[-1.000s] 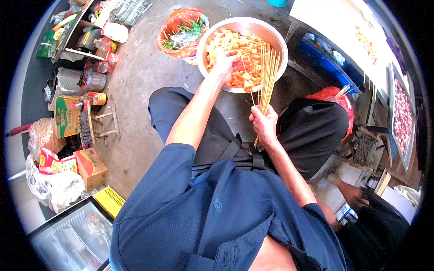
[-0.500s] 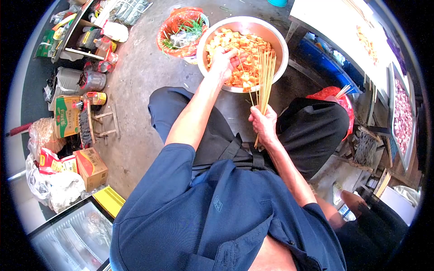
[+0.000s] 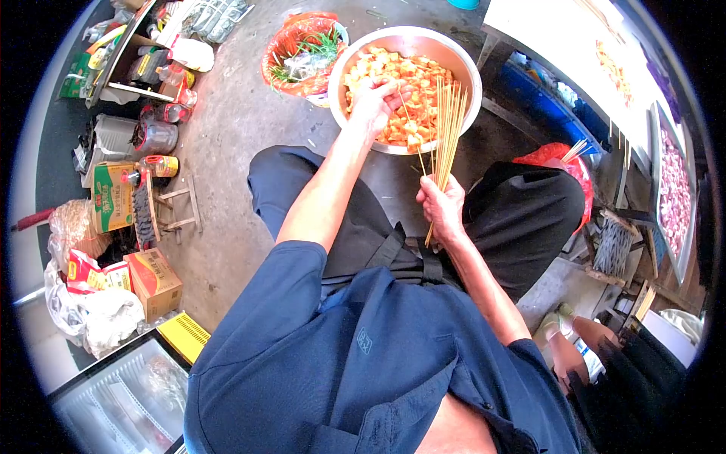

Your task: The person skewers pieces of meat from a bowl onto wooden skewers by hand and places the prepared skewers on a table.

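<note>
- Skewers (image 3: 451, 125): bundled, slanting up over the bowl's near right rim.
- Right hand (image 3: 442, 204): fingers wrapped around their near ends.
- 1 lone skewer (image 3: 421, 159), left of the bundle, a chunk seemingly on it.
- Left hand (image 3: 374, 106): over the bowl (image 3: 435, 51), fingers curled near that skewer's far tip; cannot tell if they pinch anything.
- Orange chunks (image 3: 420, 79) fill the bowl.
- Far right: bench (image 3: 541, 45).

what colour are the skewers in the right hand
The skewers in the right hand are pale yellow-tan, best seen in the head view.
</note>
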The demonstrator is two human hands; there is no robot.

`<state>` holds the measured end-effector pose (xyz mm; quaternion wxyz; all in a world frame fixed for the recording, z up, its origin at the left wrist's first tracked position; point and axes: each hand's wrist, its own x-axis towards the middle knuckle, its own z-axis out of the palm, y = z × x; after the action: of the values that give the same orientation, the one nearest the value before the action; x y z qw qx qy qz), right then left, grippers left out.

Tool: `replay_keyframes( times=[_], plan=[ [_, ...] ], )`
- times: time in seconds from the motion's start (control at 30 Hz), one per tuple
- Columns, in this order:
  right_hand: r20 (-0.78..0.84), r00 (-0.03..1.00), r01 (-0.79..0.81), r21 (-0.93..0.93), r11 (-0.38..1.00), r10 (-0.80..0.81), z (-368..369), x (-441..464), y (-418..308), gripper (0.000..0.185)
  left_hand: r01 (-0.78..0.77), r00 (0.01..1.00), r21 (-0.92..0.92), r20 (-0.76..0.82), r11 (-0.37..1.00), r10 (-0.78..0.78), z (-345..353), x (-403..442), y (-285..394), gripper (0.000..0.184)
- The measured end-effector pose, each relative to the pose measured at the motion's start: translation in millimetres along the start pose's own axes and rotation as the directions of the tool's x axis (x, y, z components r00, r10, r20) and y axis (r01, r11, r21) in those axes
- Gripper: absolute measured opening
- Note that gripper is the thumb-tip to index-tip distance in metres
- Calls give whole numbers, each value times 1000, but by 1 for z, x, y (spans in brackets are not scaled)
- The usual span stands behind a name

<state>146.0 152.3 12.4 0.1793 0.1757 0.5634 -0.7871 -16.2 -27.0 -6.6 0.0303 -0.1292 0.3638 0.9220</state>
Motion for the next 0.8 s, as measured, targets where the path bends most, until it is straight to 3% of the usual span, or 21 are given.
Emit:
replay_keyframes(
  times=[0.2,0.27,0.47,0.7,0.8],
  plan=[
    [9,1000,-13,-8,1000,13,-1,0,0,9,-23,1000,66,-10,998,24,2,-2,1,12],
    [7,1000,-27,-20,999,27,-2,0,-1,8,-80,997,198,24,977,77,2,-1,3,12],
    [-21,1000,-4,-63,998,3,-1,-2,6,7,-55,998,281,42,958,45,-2,-3,4,10],
    [-32,998,59,-78,995,-62,1,-5,5,8,11,1000,238,13,971,-14,3,-9,4,13],
    [-26,993,110,-127,986,-114,-2,1,7,9,32,999,222,-32,975,-25,6,-9,6,23]
  ],
)
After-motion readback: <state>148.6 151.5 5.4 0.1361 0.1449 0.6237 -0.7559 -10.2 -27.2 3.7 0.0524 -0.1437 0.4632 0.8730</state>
